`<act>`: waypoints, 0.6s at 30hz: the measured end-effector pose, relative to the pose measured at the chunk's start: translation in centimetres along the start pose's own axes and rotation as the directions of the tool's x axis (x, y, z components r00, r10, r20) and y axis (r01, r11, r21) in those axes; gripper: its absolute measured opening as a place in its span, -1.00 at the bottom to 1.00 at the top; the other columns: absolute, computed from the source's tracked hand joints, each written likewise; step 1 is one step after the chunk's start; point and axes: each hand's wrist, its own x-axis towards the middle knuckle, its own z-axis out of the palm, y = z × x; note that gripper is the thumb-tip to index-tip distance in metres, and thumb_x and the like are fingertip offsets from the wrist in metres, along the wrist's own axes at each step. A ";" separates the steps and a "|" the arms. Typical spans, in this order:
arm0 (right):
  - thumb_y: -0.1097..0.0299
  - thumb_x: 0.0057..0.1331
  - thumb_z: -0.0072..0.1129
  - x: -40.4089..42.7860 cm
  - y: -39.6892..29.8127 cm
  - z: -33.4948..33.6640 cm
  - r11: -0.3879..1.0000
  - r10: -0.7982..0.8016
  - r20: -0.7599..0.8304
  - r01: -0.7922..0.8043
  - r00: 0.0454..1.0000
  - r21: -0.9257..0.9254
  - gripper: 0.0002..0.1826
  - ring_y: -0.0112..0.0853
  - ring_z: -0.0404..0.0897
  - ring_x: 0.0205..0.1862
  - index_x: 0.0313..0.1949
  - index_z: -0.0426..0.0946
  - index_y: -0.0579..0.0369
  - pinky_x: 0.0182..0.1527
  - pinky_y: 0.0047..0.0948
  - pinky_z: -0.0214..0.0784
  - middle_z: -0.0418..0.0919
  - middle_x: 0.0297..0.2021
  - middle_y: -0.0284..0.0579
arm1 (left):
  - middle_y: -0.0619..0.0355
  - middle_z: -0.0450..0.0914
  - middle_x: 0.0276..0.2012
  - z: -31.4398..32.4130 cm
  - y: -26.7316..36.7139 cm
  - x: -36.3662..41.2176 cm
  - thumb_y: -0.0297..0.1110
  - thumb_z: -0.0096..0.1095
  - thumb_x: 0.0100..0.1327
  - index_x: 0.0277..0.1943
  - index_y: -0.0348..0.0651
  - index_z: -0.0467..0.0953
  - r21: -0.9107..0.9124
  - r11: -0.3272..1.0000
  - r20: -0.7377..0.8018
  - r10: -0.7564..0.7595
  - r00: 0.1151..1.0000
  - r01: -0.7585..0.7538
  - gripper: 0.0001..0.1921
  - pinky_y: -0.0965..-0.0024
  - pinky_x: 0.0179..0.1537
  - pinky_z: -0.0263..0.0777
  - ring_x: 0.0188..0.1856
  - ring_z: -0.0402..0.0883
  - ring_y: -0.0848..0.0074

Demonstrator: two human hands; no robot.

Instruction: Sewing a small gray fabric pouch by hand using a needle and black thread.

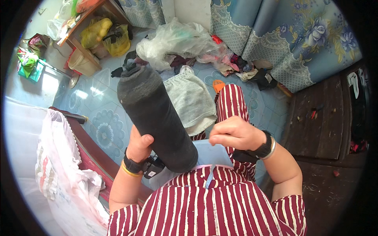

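Observation:
My left hand (141,144) grips a thick, tightly rolled bundle of dark grey cloth (156,115) from its left side. The roll stands tilted over my lap, with its twisted end pointing away from me. To its right, my right hand (231,133) is curled into a fist, apart from the roll, with nothing visible in it. Behind the roll, a light grey garment with a gathered edge (190,101) lies draped in front of my lap. Below my right hand, a flat light blue thing (213,153) rests on my lap; I cannot tell its material.
A red-brown bed frame (88,150) with a pale pink lace-edged cloth (59,150) is at left. Clear plastic bags (177,41) and heaped clothes lie ahead, before floral curtains (313,38). A dark wooden cabinet (313,124) stands at right. A white bucket (84,62) sits back left.

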 end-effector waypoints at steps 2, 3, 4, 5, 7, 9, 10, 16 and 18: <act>0.39 0.36 0.07 -1.0 -2.1 -1.3 1.000 0.001 -0.071 0.000 0.997 0.009 -0.80 -0.47 0.51 -0.55 -0.36 0.57 0.24 -0.45 -0.46 0.34 0.55 -0.54 -0.16 | 0.05 0.43 0.17 -0.2 0.4 0.6 0.04 0.55 -0.07 0.30 -0.34 0.20 0.037 0.999 0.019 -0.007 1.000 0.006 -0.03 0.30 0.18 0.31 0.18 0.44 0.34; 0.42 0.36 0.05 -1.4 -3.2 -1.7 0.999 0.005 -0.112 -0.001 0.994 0.035 -0.81 -0.49 0.50 -0.57 -0.38 0.56 0.25 -0.47 -0.48 0.33 0.55 -0.54 -0.17 | 0.05 0.43 0.17 -0.1 0.6 1.0 -0.01 0.57 -0.07 0.30 -0.32 0.20 0.052 0.999 0.027 -0.015 1.000 0.014 -0.04 0.30 0.19 0.30 0.18 0.44 0.36; 0.44 0.36 0.03 -1.7 -4.2 -2.0 0.998 0.010 -0.153 -0.001 0.988 0.061 -0.81 -0.50 0.50 -0.58 -0.39 0.55 0.26 -0.49 -0.51 0.32 0.55 -0.54 -0.17 | 0.06 0.43 0.17 0.0 0.9 1.3 -0.05 0.58 -0.07 0.30 -0.31 0.19 0.067 0.998 0.035 -0.024 0.999 0.022 -0.05 0.31 0.19 0.30 0.18 0.44 0.37; 0.47 0.34 0.01 -1.9 -5.1 -2.0 0.991 -0.015 -0.221 0.044 0.975 0.124 -0.80 -0.54 0.48 -0.61 -0.43 0.53 0.29 -0.53 -0.57 0.28 0.54 -0.55 -0.19 | 0.07 0.43 0.17 0.2 1.1 1.6 -0.10 0.59 -0.07 0.31 -0.30 0.19 0.077 0.997 0.050 -0.027 0.998 0.023 -0.06 0.31 0.19 0.30 0.18 0.43 0.39; 0.45 0.35 0.01 -2.1 -6.5 -2.2 0.942 -0.087 -0.363 0.195 0.928 0.273 -0.79 -0.55 0.39 -0.68 -0.42 0.51 0.28 -0.62 -0.56 0.17 0.51 -0.59 -0.17 | 0.08 0.42 0.17 1.0 1.5 2.1 -0.23 0.60 -0.08 0.31 -0.27 0.17 0.118 0.993 0.101 -0.030 0.994 0.018 -0.07 0.33 0.20 0.29 0.18 0.42 0.42; 0.39 0.39 0.00 -2.1 -7.5 -2.5 0.845 -0.170 -0.480 0.378 0.861 0.378 -0.72 -0.59 0.24 -0.76 -0.50 0.44 0.24 -0.69 -0.56 0.03 0.42 -0.66 -0.21 | 0.08 0.42 0.17 2.0 2.0 2.3 -0.32 0.62 -0.11 0.32 -0.24 0.15 0.158 0.987 0.149 -0.055 0.987 0.031 -0.05 0.33 0.21 0.28 0.18 0.42 0.43; 0.34 0.41 -0.01 -2.1 -7.8 -2.9 0.775 -0.230 -0.525 0.481 0.819 0.410 -0.66 -0.61 0.16 -0.79 -0.54 0.39 0.22 -0.72 -0.57 -0.05 0.37 -0.70 -0.25 | 0.09 0.41 0.17 2.5 2.2 2.3 -0.34 0.63 -0.13 0.33 -0.24 0.14 0.179 0.983 0.170 -0.081 0.982 0.050 -0.04 0.34 0.22 0.27 0.17 0.42 0.43; 0.26 0.52 -0.20 -3.2 -7.9 -7.5 0.681 -0.268 -0.692 0.640 0.670 0.356 -0.70 -0.67 0.02 -0.77 -0.34 0.38 0.15 -0.64 -0.58 -0.10 0.06 -0.71 -0.47 | 0.07 0.42 0.13 5.2 2.6 2.8 -0.26 0.69 -0.20 0.31 -0.26 0.14 0.495 0.869 0.327 -0.193 0.925 0.007 0.02 0.34 0.22 0.25 0.18 0.41 0.39; 0.28 0.52 -0.21 -4.1 -7.4 -9.4 0.624 -0.224 -0.740 0.677 0.634 0.391 -0.72 -0.66 0.03 -0.74 -0.32 0.38 0.16 -0.59 -0.59 -0.08 0.05 -0.69 -0.47 | 0.05 0.42 0.13 5.5 2.5 2.9 -0.24 0.69 -0.20 0.31 -0.25 0.16 0.620 0.776 0.407 -0.190 0.894 -0.117 0.02 0.34 0.23 0.24 0.19 0.41 0.38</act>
